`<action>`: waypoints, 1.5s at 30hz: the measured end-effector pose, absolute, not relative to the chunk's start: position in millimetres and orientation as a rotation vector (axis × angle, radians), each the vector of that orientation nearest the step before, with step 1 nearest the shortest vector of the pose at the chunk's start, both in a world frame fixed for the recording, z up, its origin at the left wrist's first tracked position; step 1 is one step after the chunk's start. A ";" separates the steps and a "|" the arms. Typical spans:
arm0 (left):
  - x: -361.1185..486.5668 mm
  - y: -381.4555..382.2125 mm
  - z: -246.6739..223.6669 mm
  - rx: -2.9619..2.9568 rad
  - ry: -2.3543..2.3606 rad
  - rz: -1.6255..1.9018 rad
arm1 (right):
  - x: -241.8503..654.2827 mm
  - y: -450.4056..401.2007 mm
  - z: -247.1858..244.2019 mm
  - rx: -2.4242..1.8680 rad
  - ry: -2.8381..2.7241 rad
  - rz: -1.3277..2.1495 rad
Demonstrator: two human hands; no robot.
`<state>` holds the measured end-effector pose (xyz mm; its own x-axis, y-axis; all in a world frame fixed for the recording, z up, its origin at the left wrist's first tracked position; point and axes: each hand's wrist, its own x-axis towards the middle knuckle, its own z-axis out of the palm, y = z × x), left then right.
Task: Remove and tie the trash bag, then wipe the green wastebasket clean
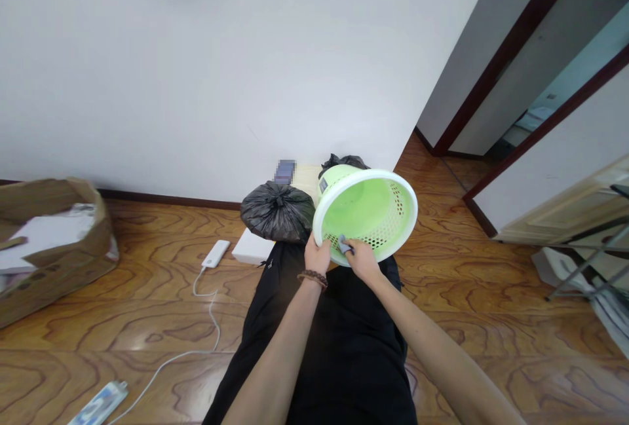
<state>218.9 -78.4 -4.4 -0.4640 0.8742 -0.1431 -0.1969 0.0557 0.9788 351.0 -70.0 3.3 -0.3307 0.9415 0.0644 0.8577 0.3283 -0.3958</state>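
A light green basket (356,205) with a pale rim and a holed wall lies tilted over my lap, its mouth towards me. Closed on the lower left of its rim is my left hand (317,256), which has a braided bracelet at the wrist. My right hand (362,258) reaches over the near rim, fingers closed on a small greyish cloth (344,244) against the inner wall. One tied black bag (279,212) sits left of the basket, and another black bag (351,162) is partly hidden behind it.
A cardboard box (73,274) with papers stands at the left. On the wooden floor are a white box (252,247), a white power strip (216,253) with a cord, and a blue-white packet (101,404). A metal-legged rack (584,271) is at the right, near a doorway.
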 end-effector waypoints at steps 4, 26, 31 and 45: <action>219.0 -76.2 -3.4 0.662 1.412 1.578 | 376.7 -62.9 14.7 -1.559 -2.522 0.154; 222.4 -76.6 -6.9 0.680 1.405 1.590 | 396.3 -59.9 14.5 -1.690 -2.474 0.050; 223.2 -77.4 -8.0 0.706 1.437 1.601 | 392.6 -59.9 11.5 -1.725 -2.412 0.137; 223.0 -75.1 -14.4 0.642 1.403 1.623 | 399.0 -56.4 19.3 -1.771 -2.492 -0.119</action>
